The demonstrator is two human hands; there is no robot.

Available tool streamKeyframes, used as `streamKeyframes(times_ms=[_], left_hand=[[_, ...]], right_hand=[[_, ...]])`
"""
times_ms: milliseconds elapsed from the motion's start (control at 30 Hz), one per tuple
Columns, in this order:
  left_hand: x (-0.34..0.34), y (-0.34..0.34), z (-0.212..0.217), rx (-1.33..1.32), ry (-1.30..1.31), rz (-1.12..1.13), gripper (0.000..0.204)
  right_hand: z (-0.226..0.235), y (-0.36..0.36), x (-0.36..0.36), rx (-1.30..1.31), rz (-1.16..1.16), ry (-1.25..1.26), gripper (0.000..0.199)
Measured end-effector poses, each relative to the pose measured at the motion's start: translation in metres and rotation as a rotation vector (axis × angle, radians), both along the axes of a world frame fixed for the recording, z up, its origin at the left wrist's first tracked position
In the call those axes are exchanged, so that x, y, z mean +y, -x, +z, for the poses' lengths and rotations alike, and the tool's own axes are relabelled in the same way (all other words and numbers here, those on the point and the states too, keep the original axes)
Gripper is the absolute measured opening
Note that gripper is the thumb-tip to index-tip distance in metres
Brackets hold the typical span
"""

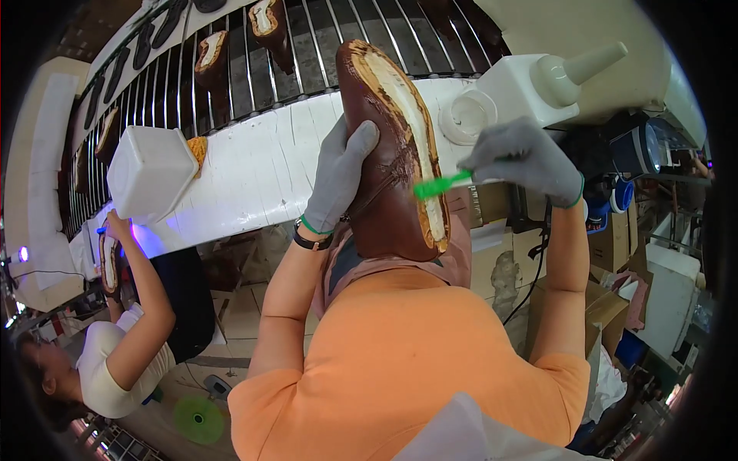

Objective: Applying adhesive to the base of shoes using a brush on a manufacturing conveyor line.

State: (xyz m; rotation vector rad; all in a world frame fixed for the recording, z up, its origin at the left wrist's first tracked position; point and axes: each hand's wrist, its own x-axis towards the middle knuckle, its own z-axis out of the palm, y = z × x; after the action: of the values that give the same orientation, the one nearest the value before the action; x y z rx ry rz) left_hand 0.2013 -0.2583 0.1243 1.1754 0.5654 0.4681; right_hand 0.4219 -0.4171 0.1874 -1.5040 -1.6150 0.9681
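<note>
A brown leather boot [377,169] stands up in front of my body, its underside turned to the right, showing a pale strip edged by tan folded leather. My gloved left hand [342,169] grips it from the left side, thumb across the brown leather. Between the fingers of my gloved right hand [526,157] is a small green brush [442,184], its head at the boot's underside, near the lower half. A white plastic bottle [511,88] with a long spout and a round white cup [467,115] sit just beyond my right hand.
A white ledge [269,161] fronts a rack of metal rods [323,46] carrying more brown boots [211,61]. Dark soles [144,46] lie behind it. A white container [150,173] stands on the ledge. At left, a co-worker [127,353] holds a similar boot. Cardboard boxes [615,246] are at right.
</note>
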Motion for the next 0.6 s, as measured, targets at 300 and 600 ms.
streamKeyframes(times_ms=[300,600], left_hand=[[0.005,-0.006,-0.011,-0.026,0.043,-0.013,0.052],[0.022,-0.003,-0.023,0.005,0.090,0.038,0.051]], right_hand=[[-0.010,-0.003,0.014,-0.118,-0.338,-0.040,0.016],[0.005,0.000,-0.006,0.029,0.122,0.249,0.015]])
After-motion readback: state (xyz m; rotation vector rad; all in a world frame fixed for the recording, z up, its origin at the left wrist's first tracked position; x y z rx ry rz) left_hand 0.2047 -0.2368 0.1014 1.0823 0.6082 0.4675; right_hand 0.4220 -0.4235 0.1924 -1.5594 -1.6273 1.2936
